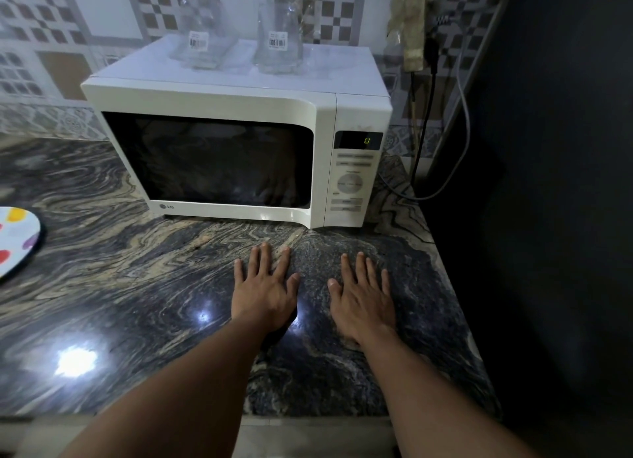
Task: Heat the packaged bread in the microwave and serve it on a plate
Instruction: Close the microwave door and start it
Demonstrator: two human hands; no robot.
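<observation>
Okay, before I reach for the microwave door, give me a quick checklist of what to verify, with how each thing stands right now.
1. Hands free: left hand and right hand lie flat on the counter, fingers straight, holding nothing. Ok.
2. Microwave door: fully shut, needs opening first. Ok.
3. Power: display is lit and shows 0. Ok.
4. Packaged bread: not in view; the dark window hides the inside. Cannot tell.
5. Plate: on the counter at far left, partly out of frame. Ok.
6. Left glass container and right glass container: upright on the microwave's top, back from its front edge. Ok.
</observation>
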